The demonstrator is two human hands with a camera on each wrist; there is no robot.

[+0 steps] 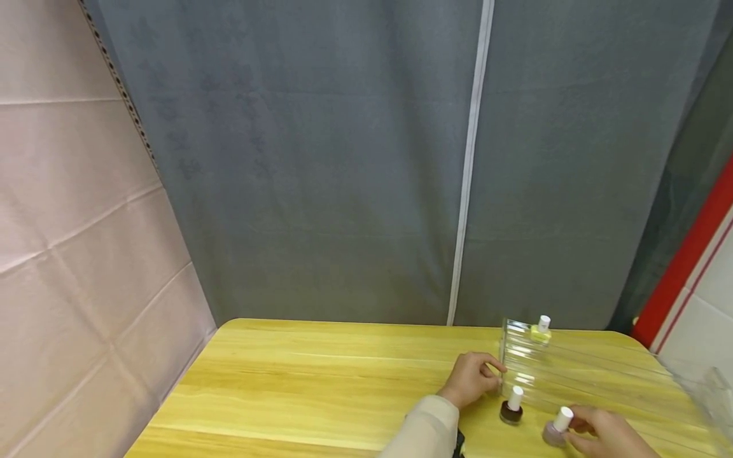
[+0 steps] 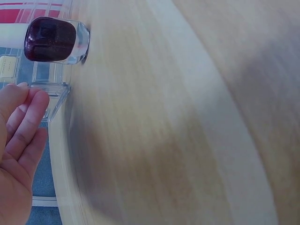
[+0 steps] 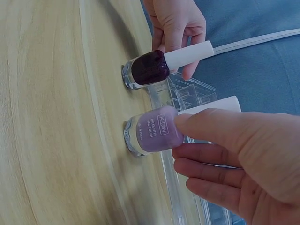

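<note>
Here the right hand [image 3: 234, 159] has its thumb laid on the shoulder of the lilac nail polish bottle [image 3: 152, 131], with the other fingers lying relaxed beneath and not yet closed round it, so the hold is loose, a touch more than a pinch. The bottle stands upright on the wooden table [image 1: 321, 381], just in front of the clear plastic rack [image 1: 523, 362]. The dark red bottle [image 1: 511, 407] stands just beside it, closer to the left hand [image 1: 472, 378], and a yellow bottle [image 1: 541, 331] already sits high at the back of the rack.

The left hand rests against the near left corner of the rack, fingers lightly curled against its edge; from the wrist view they look fairly straight, and I cannot tell whether they truly pinch the plastic or only steady it.

To do this well, I judge that the right hand should close thumb and forefinger on the glass body below the white cap, since the cap is narrow and smooth and may slip. The lift should be straight up, so the lilac bottle clears the dark red one without knocking it. The rack is light and could slide, so the left hand's bracing matters while a bottle goes onto a step.
</note>
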